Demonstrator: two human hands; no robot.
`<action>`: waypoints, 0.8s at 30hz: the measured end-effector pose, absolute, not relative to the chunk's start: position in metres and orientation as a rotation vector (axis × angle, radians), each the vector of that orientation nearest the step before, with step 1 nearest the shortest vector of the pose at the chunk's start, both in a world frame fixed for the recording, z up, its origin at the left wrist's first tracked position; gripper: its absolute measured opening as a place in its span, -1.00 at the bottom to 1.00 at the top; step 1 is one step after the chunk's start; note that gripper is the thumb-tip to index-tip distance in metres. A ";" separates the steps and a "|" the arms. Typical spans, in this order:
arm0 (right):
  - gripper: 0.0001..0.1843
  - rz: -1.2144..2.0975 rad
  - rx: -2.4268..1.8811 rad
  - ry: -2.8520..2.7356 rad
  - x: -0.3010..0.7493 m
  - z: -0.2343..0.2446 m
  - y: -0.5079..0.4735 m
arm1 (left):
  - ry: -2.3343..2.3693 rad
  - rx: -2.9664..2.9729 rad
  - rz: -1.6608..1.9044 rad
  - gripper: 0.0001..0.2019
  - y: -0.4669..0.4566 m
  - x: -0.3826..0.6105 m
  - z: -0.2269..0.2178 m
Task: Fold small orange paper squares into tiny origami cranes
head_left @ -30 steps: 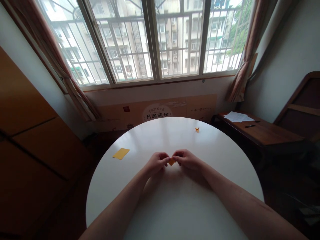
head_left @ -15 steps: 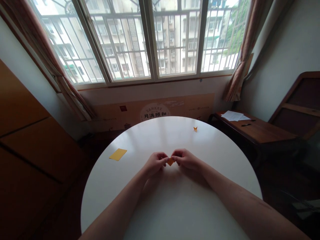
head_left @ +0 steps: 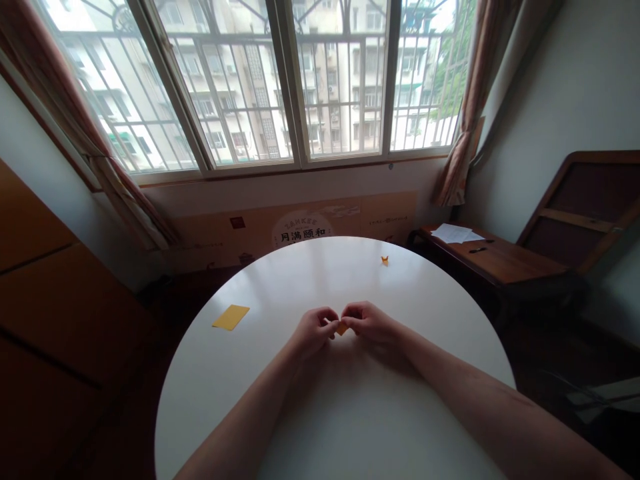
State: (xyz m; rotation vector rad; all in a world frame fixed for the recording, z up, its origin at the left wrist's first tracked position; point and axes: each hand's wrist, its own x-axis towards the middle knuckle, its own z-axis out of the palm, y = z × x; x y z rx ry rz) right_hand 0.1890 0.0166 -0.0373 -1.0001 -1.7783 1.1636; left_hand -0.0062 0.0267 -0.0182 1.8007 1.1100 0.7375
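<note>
Over the middle of the round white table (head_left: 320, 413), a small piece of folded orange paper (head_left: 342, 329) is pinched between both hands. My left hand (head_left: 319, 328) grips its left side with thumb and fingers. On its right side, my right hand (head_left: 364, 319) is closed in a similar pinch. Fingers cover most of the paper, and only a lower corner shows. A small folded orange paper figure (head_left: 385, 260) with two raised points stands near the far edge. To the left lies yellow paper (head_left: 231, 317), flat on the tabletop.
Beyond the table is a wall with a barred window and a printed cardboard panel (head_left: 300, 230). At the right, a low wooden table (head_left: 520, 263) carries white papers (head_left: 456, 233) and a dark pen-like object (head_left: 477, 250). A wooden cabinet (head_left: 45, 287) stands at the left.
The view has shifted slightly. My fingers have drawn closer together over the folded orange paper, so less of it shows. The paper figure and yellow paper lie as before.
</note>
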 end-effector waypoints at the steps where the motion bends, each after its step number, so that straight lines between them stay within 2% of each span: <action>1: -0.76 1.173 -0.996 -1.767 0.189 -0.036 0.016 | 1.106 1.799 0.744 -0.74 0.027 -0.006 -0.018; 9: -0.58 1.235 -0.968 -1.738 0.189 -0.029 0.011 | 1.043 1.759 0.814 -0.68 0.032 -0.008 -0.022; 24: -0.66 1.217 -1.016 -1.667 0.188 -0.036 0.013 | 1.038 1.800 0.887 -0.70 0.027 -0.011 -0.018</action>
